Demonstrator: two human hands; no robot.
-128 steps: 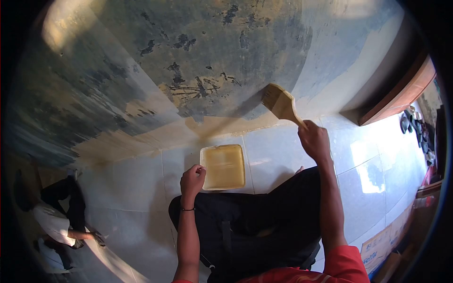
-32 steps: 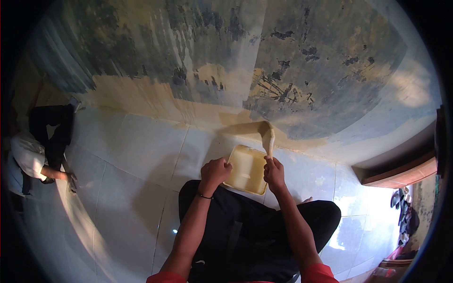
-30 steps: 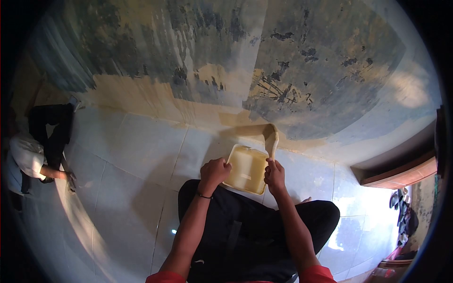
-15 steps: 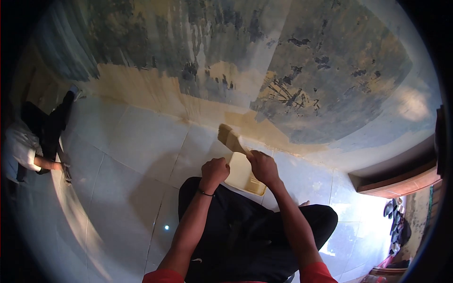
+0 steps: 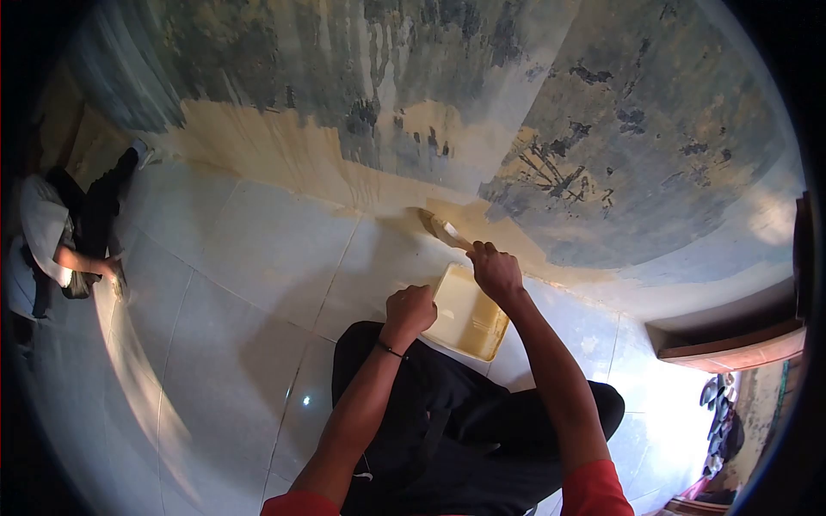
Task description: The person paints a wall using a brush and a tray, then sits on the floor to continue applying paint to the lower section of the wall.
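Observation:
My right hand grips the handle of a wide paintbrush whose bristles press on the foot of the weathered blue-green wall, where a band of fresh cream paint runs along the bottom. My left hand is closed on the near left edge of a shallow cream-filled paint tray lying on the tiled floor in front of my knees.
Pale floor tiles stretch to the left. Another person in a white shirt crouches at the far left by the wall. A wooden ledge and some footwear lie at the right.
My right hand lifted the brush out of the tray and carried it left to the wall's base. The view has swung a little to the left. My left hand stays on the tray.

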